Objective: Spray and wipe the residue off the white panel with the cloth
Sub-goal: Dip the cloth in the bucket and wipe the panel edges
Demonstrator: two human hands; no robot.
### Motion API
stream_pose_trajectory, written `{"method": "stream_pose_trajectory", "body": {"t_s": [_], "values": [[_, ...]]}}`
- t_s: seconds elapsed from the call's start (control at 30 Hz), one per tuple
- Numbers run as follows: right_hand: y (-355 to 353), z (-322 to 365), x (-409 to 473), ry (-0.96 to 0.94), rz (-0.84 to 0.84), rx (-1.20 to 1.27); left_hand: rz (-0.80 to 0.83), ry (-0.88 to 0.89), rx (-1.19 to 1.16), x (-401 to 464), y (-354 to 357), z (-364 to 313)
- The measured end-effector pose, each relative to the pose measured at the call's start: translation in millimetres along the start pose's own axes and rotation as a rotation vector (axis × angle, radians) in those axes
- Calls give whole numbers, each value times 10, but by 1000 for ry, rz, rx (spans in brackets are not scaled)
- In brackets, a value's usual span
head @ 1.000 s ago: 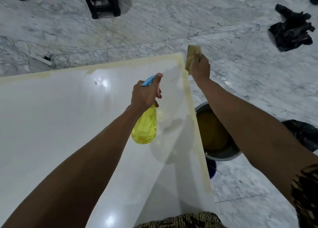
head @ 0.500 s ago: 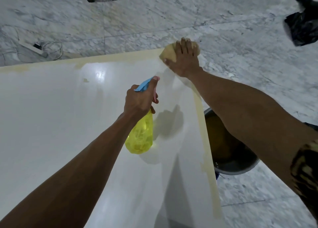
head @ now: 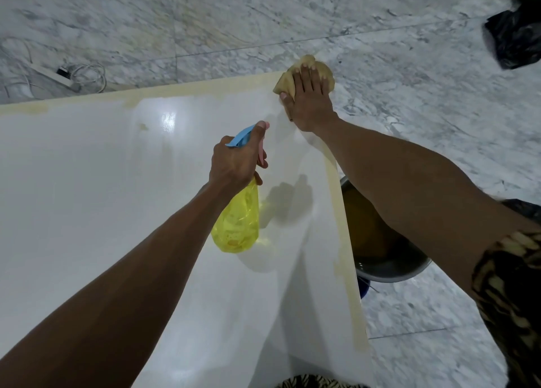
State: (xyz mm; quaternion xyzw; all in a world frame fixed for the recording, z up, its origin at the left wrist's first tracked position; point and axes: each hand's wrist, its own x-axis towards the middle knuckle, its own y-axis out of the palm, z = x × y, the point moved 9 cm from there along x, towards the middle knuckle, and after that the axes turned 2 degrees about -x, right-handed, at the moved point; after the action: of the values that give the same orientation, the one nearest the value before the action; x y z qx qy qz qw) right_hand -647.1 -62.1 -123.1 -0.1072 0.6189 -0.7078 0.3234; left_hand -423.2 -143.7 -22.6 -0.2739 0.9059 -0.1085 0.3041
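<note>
Right hand (head: 310,100) flat, pressing cloth (head: 320,71) on far-right corner of white panel (head: 87,197). Left hand (head: 234,165) grip clamped on spray bottle (head: 237,226). Risk: cloth overhanging corner slips off, yellow edge residue (head: 341,212) missed.

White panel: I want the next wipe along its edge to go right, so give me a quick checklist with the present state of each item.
1. Cloth under the right hand, flat on the far right corner of the white panel: ok.
2. Spray bottle held in the left hand, nozzle aimed toward that corner: ok.
3. Liquid left in the bottle: ok, some shows at the bottom.
4. Yellowish residue along the right edge: not ok, a strip remains.
5. Residue along the far edge: not ok.
6. Corner wet enough to wipe: cannot tell.
</note>
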Motion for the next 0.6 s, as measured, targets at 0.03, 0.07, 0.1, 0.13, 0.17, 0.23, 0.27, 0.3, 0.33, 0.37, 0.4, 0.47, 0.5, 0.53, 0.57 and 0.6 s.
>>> {"method": "stream_pose_trajectory", "body": {"t_s": [0.03, 0.07, 0.1, 0.13, 0.17, 0.23, 0.27, 0.3, 0.33, 0.37, 0.4, 0.47, 0.5, 0.53, 0.57, 0.6], "values": [[8, 6, -41, -6, -1, -2, -1, 7, 6, -11, -5, -3], [13, 12, -73, -12, -8, -6, -5, 15, 9, -26, -14, -14], [15, 13, -98, -15, -11, -11, -8, 22, 9, -41, -21, -32], [19, 10, -129, -15, -8, -14, -10, 26, 11, -68, -29, -43], [25, 5, -152, -17, 2, -17, -12, 34, 13, -88, -37, -53], [48, -4, -216, -26, 20, -25, -13, 48, 9, -145, -48, -61], [64, -7, -253, -32, 26, -26, -14, 52, 6, -171, -51, -55], [81, -7, -309, -37, 31, -26, -14, 54, 8, -204, -48, -44], [102, -3, -373, -42, 35, -29, -15, 50, 13, -237, -45, -24], [120, 4, -436, -47, 35, -34, -16, 46, 16, -264, -40, -5], [132, 3, -513, -47, 34, -38, -14, 42, 21, -305, -30, 14], [172, -1, -676, -46, 38, -44, -9, 34, 28, -399, 0, 62], [194, -6, -767, -45, 41, -45, -10, 29, 33, -449, 15, 91], [220, -7, -860, -45, 47, -44, -13, 24, 37, -499, 22, 123], [252, -11, -971, -46, 52, -45, -17, 22, 42, -563, 31, 161], [280, -11, -1073, -45, 55, -47, -18, 23, 43, -623, 38, 190]]}}
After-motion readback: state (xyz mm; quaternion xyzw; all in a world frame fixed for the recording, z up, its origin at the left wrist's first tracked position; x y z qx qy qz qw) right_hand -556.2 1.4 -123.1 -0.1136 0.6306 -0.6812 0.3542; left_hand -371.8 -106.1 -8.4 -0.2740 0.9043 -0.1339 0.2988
